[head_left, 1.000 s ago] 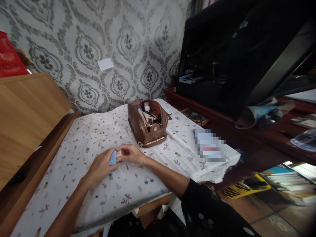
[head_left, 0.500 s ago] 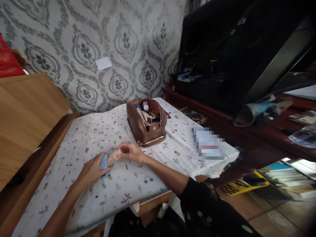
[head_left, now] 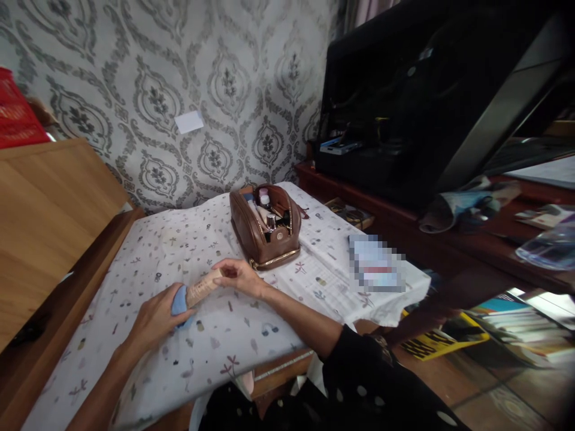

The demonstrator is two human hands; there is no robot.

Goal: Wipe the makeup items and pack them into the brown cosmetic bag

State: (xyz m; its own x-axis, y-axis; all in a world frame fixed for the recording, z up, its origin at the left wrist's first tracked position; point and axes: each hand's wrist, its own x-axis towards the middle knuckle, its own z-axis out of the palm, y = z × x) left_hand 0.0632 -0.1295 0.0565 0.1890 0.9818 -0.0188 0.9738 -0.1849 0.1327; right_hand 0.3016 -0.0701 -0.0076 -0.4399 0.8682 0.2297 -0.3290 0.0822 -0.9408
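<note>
A small beige cosmetic tube (head_left: 203, 290) with faint print is held slantwise above the patterned cloth. My right hand (head_left: 240, 278) pinches its upper right end between thumb and fingers. At the lower left end, my left hand (head_left: 159, 314) is closed on a piece of blue cloth (head_left: 178, 302) that sits around the tube; that end is hidden. Just beyond my right hand stands an open brown makeup bag (head_left: 265, 245) with a gold zip. Inside it are several tubes and bottles, among them one with a silver cap (head_left: 271, 221).
A white cloth with small prints (head_left: 179, 239) covers the table. A blurred-out flat item (head_left: 377, 263) lies at its right. Left stands a wooden panel (head_left: 54, 209); behind is a patterned wall. A large black television (head_left: 404, 120) and dark wooden stand (head_left: 449, 257) occupy the right.
My left hand has slid down and left with the blue cloth, so more of the beige tube shows. My right hand keeps its pinch. The view has shifted slightly.
</note>
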